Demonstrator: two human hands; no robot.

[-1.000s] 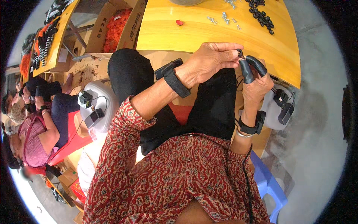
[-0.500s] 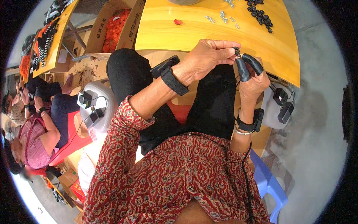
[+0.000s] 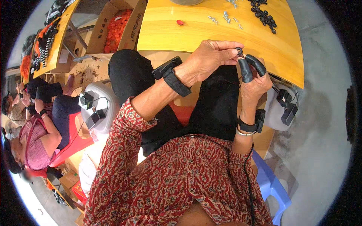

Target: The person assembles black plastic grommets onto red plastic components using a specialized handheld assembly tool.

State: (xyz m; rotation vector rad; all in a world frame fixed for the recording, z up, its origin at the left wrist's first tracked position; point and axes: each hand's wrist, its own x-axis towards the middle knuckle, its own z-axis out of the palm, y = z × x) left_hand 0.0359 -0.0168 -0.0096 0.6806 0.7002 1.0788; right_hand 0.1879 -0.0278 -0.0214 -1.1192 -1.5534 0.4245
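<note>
My left hand (image 3: 211, 58) is closed in a pinch, thumb and forefinger holding a small black ring-shaped part (image 3: 239, 50) just above the table's near edge. Close against it, my right hand (image 3: 256, 86) has its fingers bent and drawn together. Black tube-like sleeves (image 3: 246, 71) seem to cover its thumb and forefinger, whose tips meet right below the ring. Whatever sits between those tips is too small to make out. On the yellow wooden table (image 3: 162, 34) lie similar black parts (image 3: 266, 20) at the far right and small silvery metal pieces (image 3: 226, 17) beside them.
A small red piece (image 3: 180, 22) and the base of a round container (image 3: 186, 1) are on the table. At left stands a cardboard box (image 3: 96, 35) of orange-red material. Co-workers (image 3: 41, 139) sit farther left. A blue plastic stool (image 3: 269, 180) is at lower right.
Both hands keep nearly the same pose, still together at the black ring. The whole view has shifted very slightly.
</note>
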